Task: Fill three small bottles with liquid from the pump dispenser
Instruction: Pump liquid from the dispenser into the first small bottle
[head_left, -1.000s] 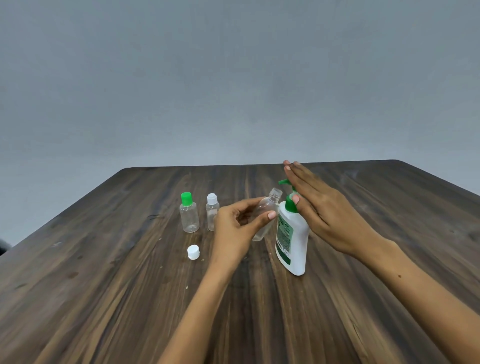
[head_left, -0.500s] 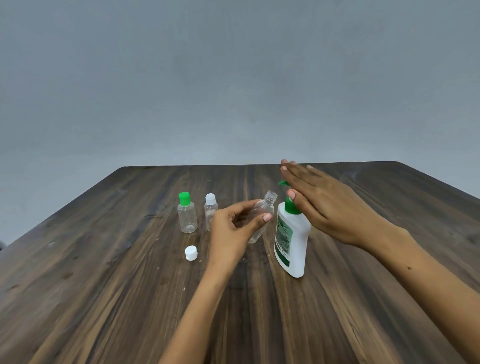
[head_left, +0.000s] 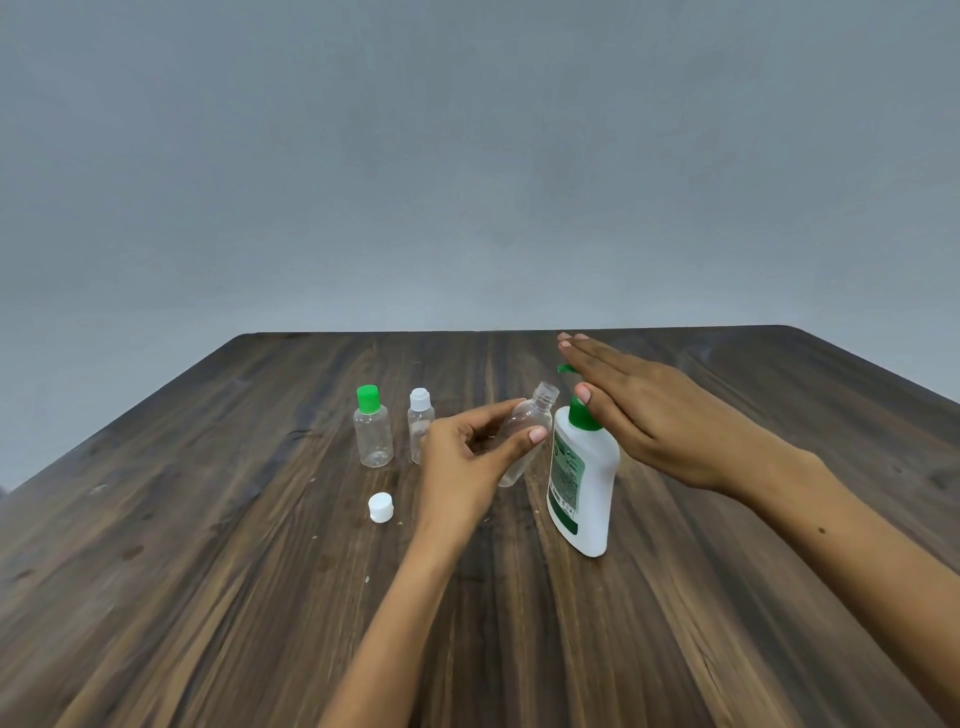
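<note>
Now the left hand (head_left: 470, 457) grips the uncapped clear bottle (head_left: 524, 434), tilted toward the pump dispenser (head_left: 582, 483). Flat-fingered, the right hand (head_left: 649, 415) rests on the pump head holding nothing; the mouth should sit under the nozzle (head_left: 563, 369) before pressing slowly.

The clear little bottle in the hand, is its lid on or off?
Off. The small clear plastic bottle held by the left hand shows a bare threaded neck; a loose white cap lies on the table.

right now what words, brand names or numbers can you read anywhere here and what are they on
Pump dispenser: a green and white label on its front carries lines of print, all too small and blurred to read; no brand can be made out.
Green-capped bottle, white-capped bottle, open bottle held in the left hand, loose white cap: no text shows.
Table and wall: none.
</note>
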